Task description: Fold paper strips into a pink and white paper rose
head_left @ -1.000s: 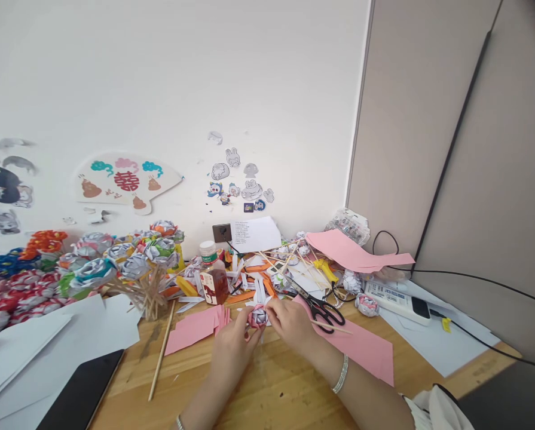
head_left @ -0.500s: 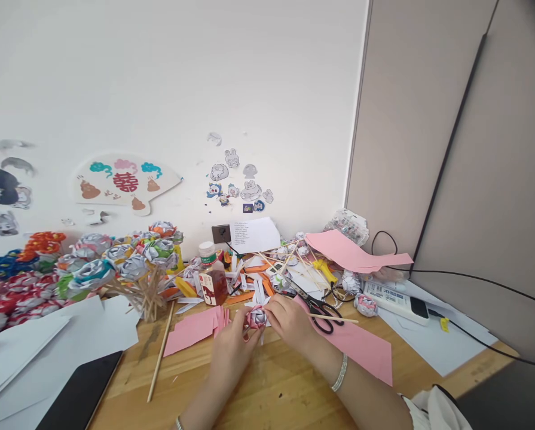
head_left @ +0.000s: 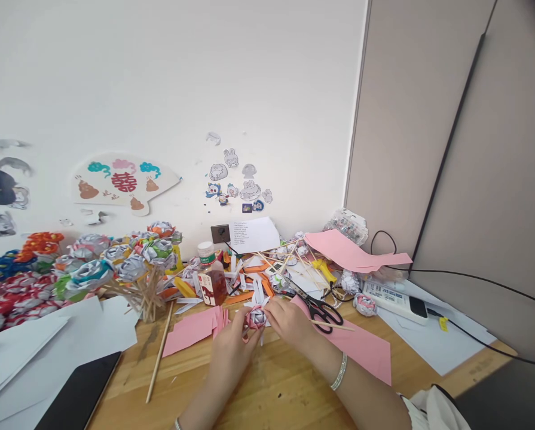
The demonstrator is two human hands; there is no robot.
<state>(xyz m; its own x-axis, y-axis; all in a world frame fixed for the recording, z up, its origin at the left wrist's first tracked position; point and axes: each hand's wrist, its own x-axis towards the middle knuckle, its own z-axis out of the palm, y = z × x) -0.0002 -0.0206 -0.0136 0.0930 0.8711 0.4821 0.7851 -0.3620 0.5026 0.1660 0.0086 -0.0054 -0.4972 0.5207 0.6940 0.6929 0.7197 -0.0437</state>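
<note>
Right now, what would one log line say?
left hand: holding paper flower | right hand: pinching it too | scissors: lying beside right hand

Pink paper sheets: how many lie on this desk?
3 pink sheets: one left of the left hand, one under the right hand, one back right; more may be hidden.
</note>
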